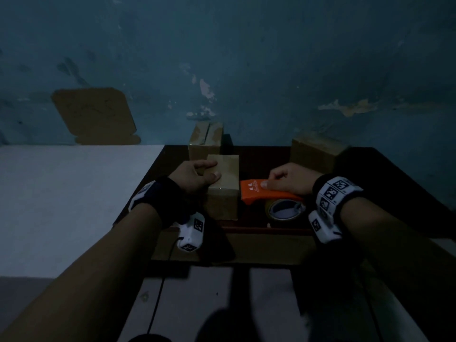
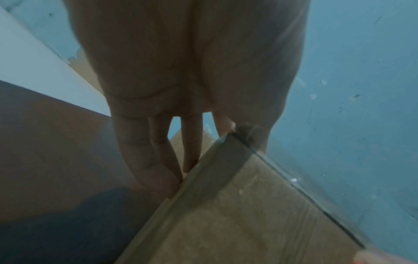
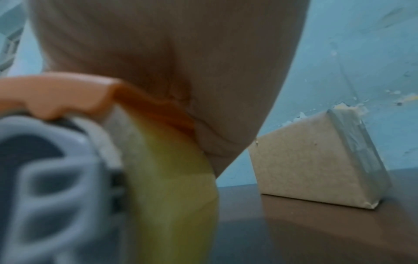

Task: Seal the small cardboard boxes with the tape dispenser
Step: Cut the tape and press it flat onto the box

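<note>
A small brown cardboard box (image 1: 223, 191) stands on the dark table (image 1: 370, 169) in front of me. My left hand (image 1: 197, 176) holds it at its left top edge, with thumb and index finger on top and the other fingers (image 2: 158, 160) down its side (image 2: 248, 214). Just right of the box my right hand (image 1: 291, 180) grips the orange tape dispenser (image 1: 259, 193), thumb on its top. The dispenser's front end touches or nearly touches the box's right side. Its tape roll (image 1: 283, 211) hangs below the handle (image 3: 68, 92), with yellowish tape (image 3: 176, 178) close to the wrist camera.
A second box (image 1: 206, 138) stands behind the held one against the blue wall. A third box (image 1: 315, 151), taped along its top (image 3: 353, 142), sits at the back right. A white surface (image 1: 74, 193) adjoins the table's left side. A cardboard sheet (image 1: 93, 114) leans on the wall.
</note>
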A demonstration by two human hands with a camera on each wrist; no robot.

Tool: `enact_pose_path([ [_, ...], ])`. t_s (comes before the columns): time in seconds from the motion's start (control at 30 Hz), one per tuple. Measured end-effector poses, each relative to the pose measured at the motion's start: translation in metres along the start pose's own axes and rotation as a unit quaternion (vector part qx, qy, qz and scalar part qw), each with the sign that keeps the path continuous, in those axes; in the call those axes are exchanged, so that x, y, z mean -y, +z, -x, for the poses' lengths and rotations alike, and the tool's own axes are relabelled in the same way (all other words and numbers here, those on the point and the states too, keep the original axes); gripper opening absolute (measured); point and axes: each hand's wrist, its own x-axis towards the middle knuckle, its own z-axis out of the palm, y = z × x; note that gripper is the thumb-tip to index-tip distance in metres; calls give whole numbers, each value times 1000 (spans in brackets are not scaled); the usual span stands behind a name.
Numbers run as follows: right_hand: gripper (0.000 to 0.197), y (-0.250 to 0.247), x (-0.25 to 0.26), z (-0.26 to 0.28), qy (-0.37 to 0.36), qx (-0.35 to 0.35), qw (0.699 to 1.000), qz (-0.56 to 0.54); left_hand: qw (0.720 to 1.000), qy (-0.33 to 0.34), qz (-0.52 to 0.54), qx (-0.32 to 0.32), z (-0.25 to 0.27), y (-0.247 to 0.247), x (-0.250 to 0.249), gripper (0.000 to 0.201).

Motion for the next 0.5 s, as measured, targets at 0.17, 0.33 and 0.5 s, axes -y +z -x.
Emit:
enact_pose_path([
  [0.17, 33, 6, -1, 3, -25, -35, 999, -6, 1000, -10, -5, 4, -2, -2, 1, 47],
  [0.33, 31, 8, 1, 8, -33, -65, 997, 9, 1000, -4, -25, 3, 0, -1, -3, 49],
  [0.5, 30, 8, -1, 11, -48, -83, 994, 45, 1000, -5, -19, 1, 0, -1, -4, 48],
])
